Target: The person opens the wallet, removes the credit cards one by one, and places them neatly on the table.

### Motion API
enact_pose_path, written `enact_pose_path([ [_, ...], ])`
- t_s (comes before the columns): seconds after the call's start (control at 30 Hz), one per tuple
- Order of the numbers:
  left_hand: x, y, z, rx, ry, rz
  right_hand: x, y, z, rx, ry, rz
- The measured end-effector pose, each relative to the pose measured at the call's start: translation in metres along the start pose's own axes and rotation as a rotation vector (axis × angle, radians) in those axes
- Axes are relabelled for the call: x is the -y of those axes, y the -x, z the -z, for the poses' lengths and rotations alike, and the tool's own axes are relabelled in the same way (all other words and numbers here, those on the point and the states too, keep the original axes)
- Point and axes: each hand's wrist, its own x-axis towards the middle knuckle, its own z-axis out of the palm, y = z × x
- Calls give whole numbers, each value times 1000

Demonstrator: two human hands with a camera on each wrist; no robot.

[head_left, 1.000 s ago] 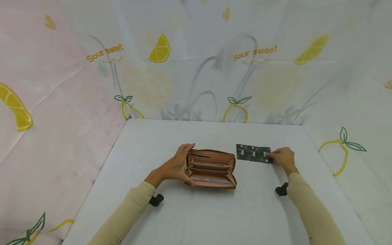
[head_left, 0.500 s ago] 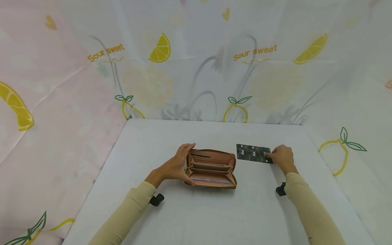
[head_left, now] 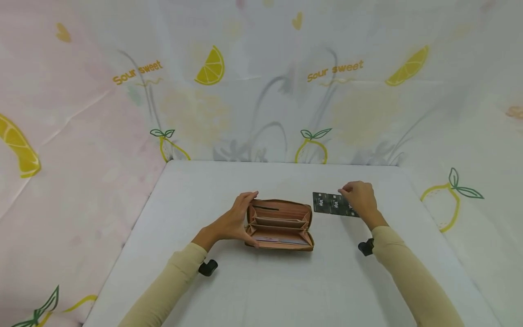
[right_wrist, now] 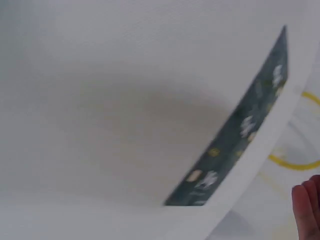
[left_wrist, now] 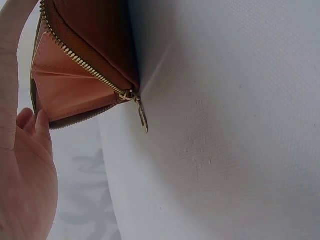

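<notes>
A brown zip-around wallet (head_left: 282,223) lies spread on the white table, its pale inner pockets facing up. My left hand (head_left: 237,222) grips the wallet's left end, thumb on the near edge and fingertips on the far edge. In the left wrist view, that hand (left_wrist: 27,170) is beside the wallet's corner (left_wrist: 75,90), where a brass zip pull (left_wrist: 141,115) hangs. Three black "Vip" cards (head_left: 328,203) lie in a row to the wallet's right. My right hand (head_left: 360,200) hovers over their right end, partly hiding them. The right wrist view shows its fingertips (right_wrist: 307,205) apart from the cards (right_wrist: 235,130).
Papers or cards (head_left: 282,240) show in the wallet's near pocket. A black wrist device (head_left: 208,268) sits under the left wrist, another (head_left: 366,247) by the right. A lemon-print backdrop (head_left: 261,91) surrounds the white table (head_left: 265,290) at the back and sides.
My right hand has lifted off the rightmost card and shifted left and farther out, over the row. The left hand and the wallet stay as they were.
</notes>
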Motion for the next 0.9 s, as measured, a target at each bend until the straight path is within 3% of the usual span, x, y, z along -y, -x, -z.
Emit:
enact_pose_path([
  [0.27, 1, 1, -1, 0, 11, 16, 71, -11, -6, -55, -104, 253],
  [0.4, 1, 0, -1, 2, 12, 16, 97, -15, -10, -67, -137, 339],
  [0.63, -1, 0, -2, 3, 14, 19, 134, -17, -23, 2, -188, 419],
  [0.9, 1, -1, -2, 2, 14, 18, 155, -18, -39, 102, -246, 542],
])
